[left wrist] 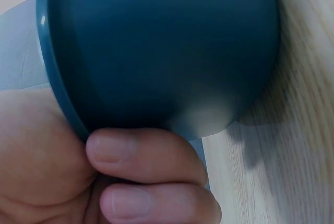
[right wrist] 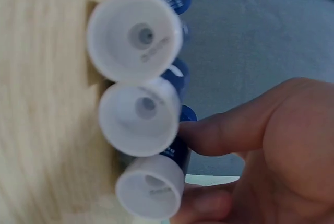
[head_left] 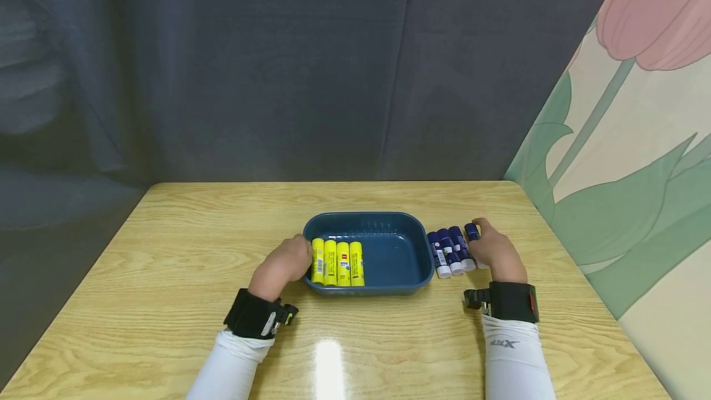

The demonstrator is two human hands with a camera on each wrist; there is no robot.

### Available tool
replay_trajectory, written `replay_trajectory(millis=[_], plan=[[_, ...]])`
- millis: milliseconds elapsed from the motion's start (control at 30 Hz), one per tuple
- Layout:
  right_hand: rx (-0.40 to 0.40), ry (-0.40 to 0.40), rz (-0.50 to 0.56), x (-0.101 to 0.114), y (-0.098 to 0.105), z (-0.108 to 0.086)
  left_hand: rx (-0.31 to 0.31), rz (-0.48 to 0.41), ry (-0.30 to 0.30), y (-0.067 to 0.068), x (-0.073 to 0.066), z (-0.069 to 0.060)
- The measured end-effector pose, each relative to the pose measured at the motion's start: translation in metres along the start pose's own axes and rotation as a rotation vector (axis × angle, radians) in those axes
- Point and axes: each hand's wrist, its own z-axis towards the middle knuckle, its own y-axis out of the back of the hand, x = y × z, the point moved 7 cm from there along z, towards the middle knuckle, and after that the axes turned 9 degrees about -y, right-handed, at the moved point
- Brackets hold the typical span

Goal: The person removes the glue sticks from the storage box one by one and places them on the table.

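Note:
A dark blue plastic tray (head_left: 394, 258) stands on the table, with several yellow glue sticks (head_left: 344, 263) lined up side by side in its left half. My left hand (head_left: 286, 263) grips the tray's left end. In the left wrist view, curled fingers (left wrist: 151, 156) press on the tray wall (left wrist: 167, 51) just under its rim. To the right of the tray, blue glue sticks with white ends (head_left: 444, 252) lie in a row. My right hand (head_left: 495, 253) pinches the rightmost blue glue stick (head_left: 471, 231) between thumb and fingers; its white end (right wrist: 151, 187) shows in the right wrist view.
The wooden table (head_left: 183, 276) spreads out around the tray. Behind it hangs a dark grey curtain (head_left: 278, 79), and a wall with a painted tulip (head_left: 655, 11) borders the right side.

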Motion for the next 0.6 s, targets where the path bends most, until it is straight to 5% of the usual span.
replay_trajectory(millis=[600], plan=[[-0.003, 0.021, -0.054, -0.0009, -0.0053, 0.0052, 0.000, 0.003, -0.014, -0.0001, 0.0003, 0.0013]])
